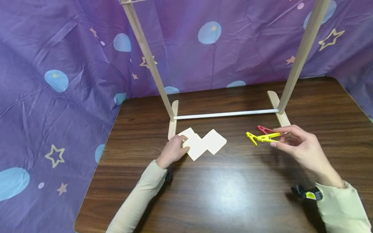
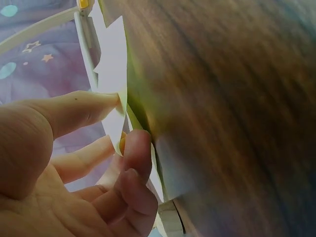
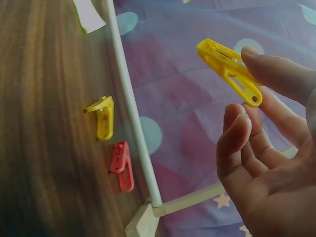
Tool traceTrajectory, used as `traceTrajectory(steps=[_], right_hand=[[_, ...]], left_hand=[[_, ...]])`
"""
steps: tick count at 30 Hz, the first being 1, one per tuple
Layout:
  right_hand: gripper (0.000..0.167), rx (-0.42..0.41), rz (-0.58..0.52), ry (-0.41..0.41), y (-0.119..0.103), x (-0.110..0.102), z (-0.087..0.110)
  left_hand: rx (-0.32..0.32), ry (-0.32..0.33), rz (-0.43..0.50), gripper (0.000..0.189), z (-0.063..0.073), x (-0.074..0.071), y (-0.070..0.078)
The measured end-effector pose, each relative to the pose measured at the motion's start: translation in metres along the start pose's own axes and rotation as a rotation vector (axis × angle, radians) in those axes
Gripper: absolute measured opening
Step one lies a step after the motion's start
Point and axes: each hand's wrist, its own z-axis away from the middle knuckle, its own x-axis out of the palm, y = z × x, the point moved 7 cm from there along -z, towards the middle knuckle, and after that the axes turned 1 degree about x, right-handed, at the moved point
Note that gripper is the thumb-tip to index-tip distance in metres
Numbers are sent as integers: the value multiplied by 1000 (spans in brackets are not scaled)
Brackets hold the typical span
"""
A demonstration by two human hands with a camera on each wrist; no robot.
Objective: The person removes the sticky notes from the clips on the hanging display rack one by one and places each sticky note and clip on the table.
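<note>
Wood-grain bench (image 1: 227, 181) before us, with the widest room to move on the near side of the white rod (image 1: 226, 114).
Before the rod's left end our left hand (image 1: 172, 149) has its fingers pinching the white papers (image 1: 196, 145), which sheet we cannot tell; before its right end our right hand (image 1: 307, 151) grasps a yellow clip (image 1: 268, 138). We'd best hold the sheet's edge lightly, uncreased, and lift over the loose yellow clip (image 3: 105, 118) and red clip (image 1: 264, 129) short of the rod. Wooden posts (image 1: 148, 58) at its ends limit sideways reach; beyond it hangs a purple curtain (image 1: 180, 38).
</note>
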Motion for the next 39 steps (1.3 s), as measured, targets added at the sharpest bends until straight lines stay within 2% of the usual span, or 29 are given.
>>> traceTrajectory(steps=[10, 16, 24, 29, 35, 39], right_hand=[[35, -125, 119, -95, 5, 24, 7], [34, -148, 193, -154, 10, 39, 12], [30, -41, 213, -264, 19, 57, 15], [29, 11, 221, -297, 24, 61, 15], [29, 15, 215, -301, 24, 62, 15], [29, 3, 250, -307, 24, 63, 16]], left_hand=[[-47, -40, -32, 30, -2, 7, -5], [-65, -46, -50, 31, -1, 6, -4], [-57, -43, -60, 32, 0, 6, -4], [-63, -40, -69, 33, 0, 8, -4], [-75, -42, -64, 36, 0, 10, -5], [-85, -46, -61, 37, 0, 10, -5]])
